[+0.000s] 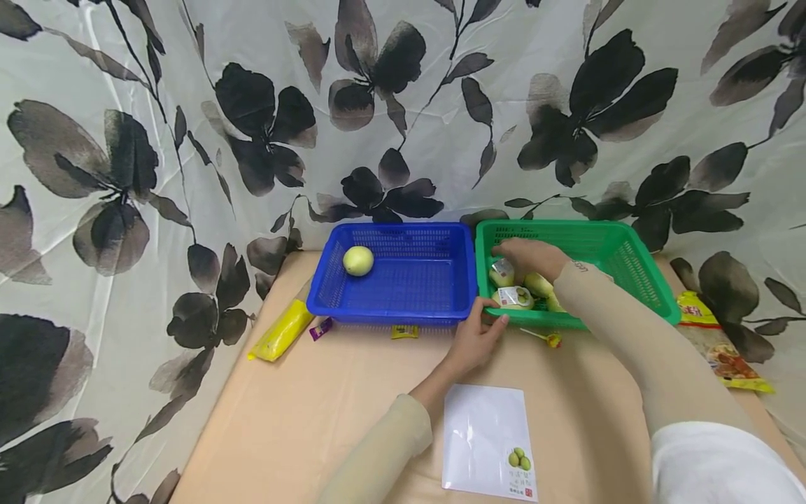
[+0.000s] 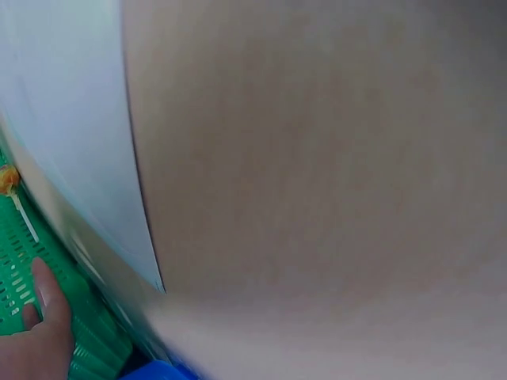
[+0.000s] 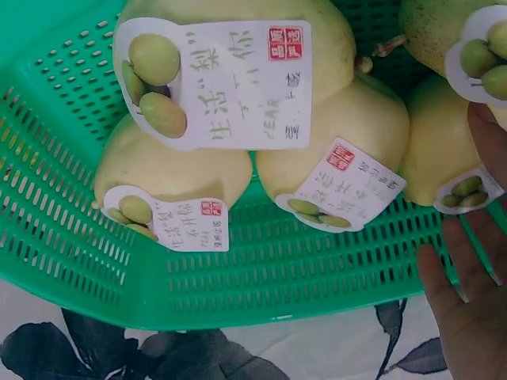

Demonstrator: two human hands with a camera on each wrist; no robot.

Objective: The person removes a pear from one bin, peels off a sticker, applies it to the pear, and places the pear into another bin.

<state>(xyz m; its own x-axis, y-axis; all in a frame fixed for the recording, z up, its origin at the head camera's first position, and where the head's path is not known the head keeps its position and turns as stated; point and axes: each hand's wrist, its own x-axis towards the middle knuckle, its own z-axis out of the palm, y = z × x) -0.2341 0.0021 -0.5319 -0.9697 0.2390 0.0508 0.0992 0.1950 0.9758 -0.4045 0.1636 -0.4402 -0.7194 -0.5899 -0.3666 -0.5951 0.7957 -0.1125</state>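
In the green basket (image 1: pixel 642 280) lie several pale yellow-green pears (image 3: pixel 174 170), most bearing white labels (image 3: pixel 230 83) with printed fruit. My right hand (image 1: pixel 532 257) reaches into that basket's left end. Seen from the right wrist, the hand (image 3: pixel 471 317) has its thumb at one labelled pear (image 3: pixel 432 142) and its fingers spread below it. My left hand (image 1: pixel 475 339) holds the green basket's near left corner, fingers at the rim and thumb outside. A single pear (image 1: pixel 358 261) sits in the back left of the blue basket (image 1: pixel 403 318).
A white printed sheet (image 1: pixel 485 434) lies near the table's front. A yellow packet (image 1: pixel 283 332) stands left; a bagged snack (image 1: pixel 718 343) lies right. Along the baskets' front are a purple wrapper (image 1: pixel 320 329), a yellow wrapper (image 1: pixel 404 332) and a lollipop (image 1: pixel 553 340). Floral cloth (image 1: pixel 390 140) hangs behind.
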